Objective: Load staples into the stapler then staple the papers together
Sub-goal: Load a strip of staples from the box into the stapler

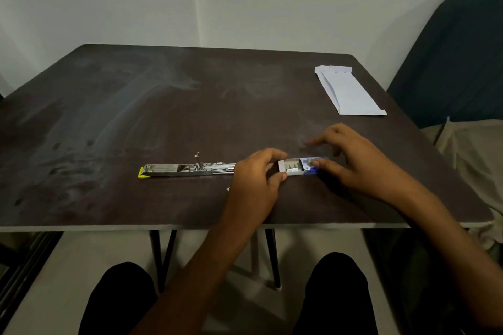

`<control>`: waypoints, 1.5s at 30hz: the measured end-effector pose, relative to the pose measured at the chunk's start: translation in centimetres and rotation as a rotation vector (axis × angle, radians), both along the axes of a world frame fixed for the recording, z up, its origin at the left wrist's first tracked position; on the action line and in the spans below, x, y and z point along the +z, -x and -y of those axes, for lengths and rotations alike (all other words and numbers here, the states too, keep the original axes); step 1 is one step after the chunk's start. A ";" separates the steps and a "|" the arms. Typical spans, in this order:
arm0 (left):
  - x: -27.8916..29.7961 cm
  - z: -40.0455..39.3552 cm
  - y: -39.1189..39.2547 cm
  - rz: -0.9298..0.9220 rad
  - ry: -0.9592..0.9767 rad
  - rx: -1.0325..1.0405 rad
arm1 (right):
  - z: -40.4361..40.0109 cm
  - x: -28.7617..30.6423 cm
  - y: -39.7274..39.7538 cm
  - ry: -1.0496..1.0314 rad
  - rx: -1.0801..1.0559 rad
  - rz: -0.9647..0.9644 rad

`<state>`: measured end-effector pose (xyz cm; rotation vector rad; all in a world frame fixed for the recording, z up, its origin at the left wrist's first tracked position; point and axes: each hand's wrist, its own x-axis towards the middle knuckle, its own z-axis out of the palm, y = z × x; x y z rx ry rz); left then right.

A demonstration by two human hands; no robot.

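A metal stapler (187,169) with a yellow tip lies folded flat open on the dark table (136,117), its channel facing up. Just right of it is a small staple box (295,166), a white inner tray slid partly out of a blue sleeve, with staple strips showing inside. My left hand (257,174) pinches the tray end between thumb and fingers. My right hand (351,155) grips the blue sleeve end, its other fingers spread. Folded white papers (348,91) lie at the far right of the table.
The table's front edge (190,227) runs just behind my knees (122,294). A dark chair back (457,49) and beige cloth (473,149) stand to the right. A pale wall closes the back.
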<state>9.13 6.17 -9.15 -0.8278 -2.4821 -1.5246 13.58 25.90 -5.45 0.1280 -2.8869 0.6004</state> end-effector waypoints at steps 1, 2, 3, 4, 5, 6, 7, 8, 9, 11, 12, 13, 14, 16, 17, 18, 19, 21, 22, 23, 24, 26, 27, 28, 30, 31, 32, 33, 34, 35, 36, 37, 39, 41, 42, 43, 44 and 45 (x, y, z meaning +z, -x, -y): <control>0.0 0.0 0.0 0.001 -0.001 -0.005 | 0.5 0.4 0.3 -0.028 0.042 -0.010; -0.1 0.0 0.0 0.002 0.000 -0.009 | 0.9 0.7 0.6 -0.051 0.093 -0.001; -0.1 0.0 0.0 -0.002 0.002 -0.012 | 1.3 1.0 0.9 -0.072 0.149 0.026; -0.1 0.0 0.0 -0.008 0.005 -0.013 | 1.7 1.3 1.1 -0.092 0.205 0.063; -0.1 0.0 0.0 -0.016 0.008 -0.012 | 1.9 1.6 1.4 -0.111 0.254 0.099; -0.1 0.0 0.1 -0.024 0.009 -0.010 | 2.1 1.8 1.7 -0.132 0.293 0.128; -0.1 0.0 0.1 -0.032 0.009 -0.008 | 2.3 1.9 1.9 -0.149 0.321 0.151; -0.1 0.0 0.2 -0.039 0.008 -0.007 | 2.3 2.1 2.2 -0.163 0.338 0.168; -0.1 0.0 0.2 -0.046 0.006 -0.006 | 2.3 2.3 2.4 -0.174 0.350 0.185; -0.2 0.0 0.3 -0.046 -0.001 -0.005 | 2.3 2.8 2.7 -0.204 0.363 0.221; -0.3 0.0 0.2 -0.042 -0.006 -0.006 | 2.3 2.9 2.8 -0.217 0.367 0.239; -0.3 0.0 0.2 -0.040 -0.009 -0.008 | 2.4 3.1 2.9 -0.229 0.372 0.254; -0.3 0.0 0.3 -0.043 -0.012 -0.009 | 2.4 3.2 3.1 -0.243 0.379 0.266; -0.3 -0.1 0.4 -0.050 -0.012 -0.008 | 2.6 3.3 3.3 -0.285 0.387 0.288; -0.3 0.0 0.4 -0.053 -0.009 -0.005 | 2.7 3.4 3.5 -0.303 0.384 0.295; -0.3 -0.1 0.4 -0.055 -0.006 -0.001 | 2.8 3.4 3.6 -0.316 0.377 0.303; -0.3 -0.1 0.4 -0.053 -0.004 0.001 | 2.9 3.5 3.7 -0.326 0.370 0.310; -0.3 -0.1 0.4 -0.047 -0.003 -0.001 | 3.1 3.6 3.7 -0.351 0.365 0.324; -0.3 -0.1 0.4 -0.047 -0.003 -0.004 | 3.2 3.7 3.8 -0.364 0.364 0.333; -0.3 -0.1 0.4 -0.048 -0.004 -0.006 | 3.2 3.7 3.8 -0.374 0.364 0.340; -0.3 0.0 0.4 -0.048 -0.004 -0.008 | 3.2 3.8 3.9 -0.384 0.366 0.344; -0.3 0.0 0.4 -0.043 -0.005 -0.010 | 3.2 3.8 3.9 -0.392 0.370 0.346; -0.3 0.0 0.4 -0.040 -0.005 -0.011 | 3.3 3.9 3.9 -0.389 0.373 0.347; -0.3 0.0 0.4 -0.038 -0.005 -0.010 | 3.3 4.0 3.9 -0.386 0.376 0.346; -0.3 0.0 0.4 -0.038 -0.005 -0.006 | 3.3 4.1 3.8 -0.384 0.379 0.344; -0.3 0.0 0.4 -0.035 -0.007 -0.005 | 3.3 4.2 3.8 -0.381 0.379 0.345; -0.3 -0.1 0.4 -0.027 -0.010 -0.005 | 3.2 4.2 3.7 -0.375 0.378 0.345; -0.4 -0.1 0.4 -0.017 -0.010 -0.007 | 3.2 4.3 3.7 -0.366 0.378 0.344; -0.4 -0.1 0.5 -0.006 -0.009 -0.009 | 3.2 4.3 3.7 -0.358 0.378 0.340; -0.5 -0.1 0.5 0.005 -0.010 -0.011 | 3.1 4.3 3.6 -0.353 0.378 0.332; -0.5 -0.1 0.5 0.017 -0.016 -0.015 | 3.0 4.3 3.6 -0.351 0.377 0.322; -0.5 -0.1 0.5 0.024 -0.019 -0.018 | 2.9 4.3 3.6 -0.350 0.376 0.311; -0.5 -0.1 0.5 0.024 -0.018 -0.019 | 2.6 4.2 3.6 -0.345 0.367 0.297; -0.6 -0.1 0.5 0.026 -0.023 -0.020 | 2.4 4.2 3.6 -0.334 0.354 0.292; -0.6 -0.1 0.5 0.029 -0.027 -0.021 | 2.4 4.1 3.5 -0.329 0.348 0.287; -0.6 -0.1 0.5 0.031 -0.032 -0.021 | 2.4 4.1 3.5 -0.323 0.341 0.280; -0.6 -0.1 0.5 0.029 -0.035 -0.019 | 2.4 4.0 3.4 -0.315 0.333 0.271; -0.6 -0.1 0.4 0.024 -0.033 -0.017 | 2.4 3.9 3.4 -0.303 0.326 0.260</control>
